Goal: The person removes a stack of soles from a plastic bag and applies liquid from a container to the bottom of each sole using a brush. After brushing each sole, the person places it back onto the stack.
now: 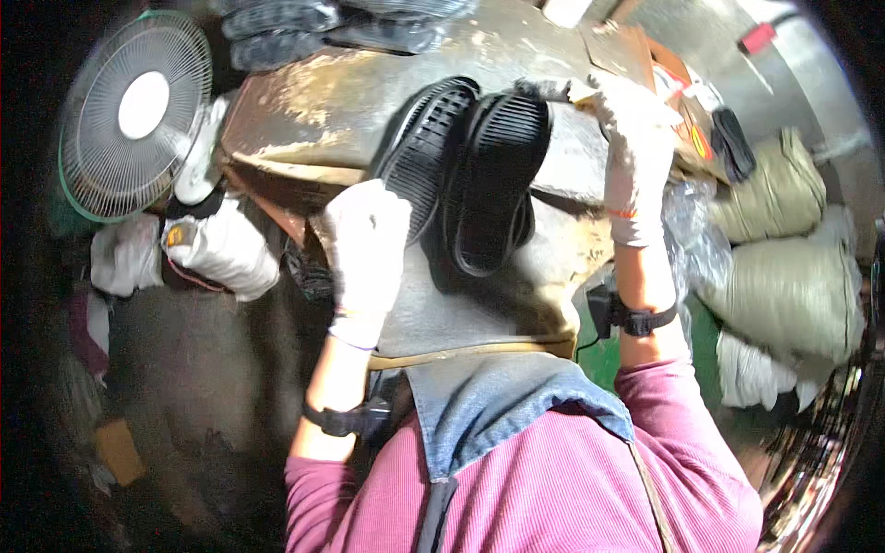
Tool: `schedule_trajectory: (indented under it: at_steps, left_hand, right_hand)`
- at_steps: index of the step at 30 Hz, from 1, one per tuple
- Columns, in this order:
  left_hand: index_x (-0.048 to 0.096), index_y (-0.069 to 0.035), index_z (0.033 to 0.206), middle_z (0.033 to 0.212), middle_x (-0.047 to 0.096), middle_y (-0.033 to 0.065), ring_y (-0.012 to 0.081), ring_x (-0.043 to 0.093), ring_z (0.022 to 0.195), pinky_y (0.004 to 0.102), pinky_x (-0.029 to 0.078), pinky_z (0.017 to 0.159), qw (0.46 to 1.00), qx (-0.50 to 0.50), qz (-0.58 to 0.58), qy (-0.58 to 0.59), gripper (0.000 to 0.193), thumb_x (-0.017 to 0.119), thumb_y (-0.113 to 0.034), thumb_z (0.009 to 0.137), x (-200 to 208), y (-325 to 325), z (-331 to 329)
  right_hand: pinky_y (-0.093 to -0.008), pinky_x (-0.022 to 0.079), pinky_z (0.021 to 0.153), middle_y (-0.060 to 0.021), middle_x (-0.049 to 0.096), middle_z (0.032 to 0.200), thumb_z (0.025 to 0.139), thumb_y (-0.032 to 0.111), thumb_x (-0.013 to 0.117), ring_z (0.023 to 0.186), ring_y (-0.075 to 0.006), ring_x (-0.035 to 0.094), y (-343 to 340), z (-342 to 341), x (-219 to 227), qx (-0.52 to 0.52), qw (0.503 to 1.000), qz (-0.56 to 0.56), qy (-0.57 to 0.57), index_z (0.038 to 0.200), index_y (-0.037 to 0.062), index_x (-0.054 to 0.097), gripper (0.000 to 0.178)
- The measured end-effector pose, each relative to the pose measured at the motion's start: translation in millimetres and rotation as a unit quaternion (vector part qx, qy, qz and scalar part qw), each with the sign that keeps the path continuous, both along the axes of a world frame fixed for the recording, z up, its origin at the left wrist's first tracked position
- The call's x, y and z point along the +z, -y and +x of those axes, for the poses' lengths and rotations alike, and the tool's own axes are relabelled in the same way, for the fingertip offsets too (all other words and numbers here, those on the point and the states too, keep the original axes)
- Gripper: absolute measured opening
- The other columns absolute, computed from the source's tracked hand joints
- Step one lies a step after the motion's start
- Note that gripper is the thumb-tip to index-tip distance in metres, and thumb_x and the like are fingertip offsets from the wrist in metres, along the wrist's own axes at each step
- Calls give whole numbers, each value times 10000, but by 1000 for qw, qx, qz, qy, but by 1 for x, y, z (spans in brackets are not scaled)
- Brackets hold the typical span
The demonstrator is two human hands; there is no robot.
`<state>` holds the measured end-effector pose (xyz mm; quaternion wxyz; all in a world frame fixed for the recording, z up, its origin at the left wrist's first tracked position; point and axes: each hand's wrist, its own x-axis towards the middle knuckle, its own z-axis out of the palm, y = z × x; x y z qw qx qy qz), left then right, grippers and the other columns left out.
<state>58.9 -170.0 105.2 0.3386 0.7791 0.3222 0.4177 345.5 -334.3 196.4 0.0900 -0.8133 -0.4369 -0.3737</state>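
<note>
Both my hands wear white gloves. My left hand is closed at the near left edge of a black ribbed shoe sole, which lies tilted. Just right of it, a second black ribbed sole lies lengthwise, with part of another black piece showing beneath its right side. My right hand is closed, beyond and to the right of the soles. From its fingers a small brush-like tool with a dark tip points left, close to the far end of the second sole; the glove hides the rest.
The soles lie on a worn bench. A fan stands at the far left, above white bundles. Plastic-wrapped dark items lie at the back. An open carton and filled sacks are on the right.
</note>
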Motion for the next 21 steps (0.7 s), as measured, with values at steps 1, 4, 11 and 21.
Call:
schedule_trajectory:
  at_steps: [1,4,11,21]
  left_hand:
    - [696,-27,1026,1221,653,197,327,627,1156,467,511,1004,988,-23,145,-50,257,831,-170,861,4,13,16]
    - [679,-51,1094,1338,578,236,435,518,1317,521,421,1116,976,-53,197,-80,384,866,-259,831,0,37,55]
    - [651,-44,1071,1308,612,217,431,518,1307,546,401,1119,963,-18,232,-133,416,882,-211,768,-18,43,75]
    - [687,-82,928,1298,649,176,396,587,1252,514,441,1076,962,-46,233,-137,274,873,-201,765,32,26,89]
  right_hand:
    - [-403,510,1004,-125,744,1199,1054,139,514,1107,-247,678,11,16,2,85,989,87,-78,1204,-10,731,303]
    - [-354,516,970,-136,737,1117,1001,153,619,1041,-228,684,36,50,4,220,904,275,-241,1146,-21,735,254]
    - [-331,557,892,-86,774,977,902,182,735,908,-227,730,76,143,-19,107,949,250,-159,1082,100,779,203]
    - [-401,491,888,-52,777,992,948,242,583,899,-240,723,81,223,-78,-91,990,-107,-23,1038,187,754,202]
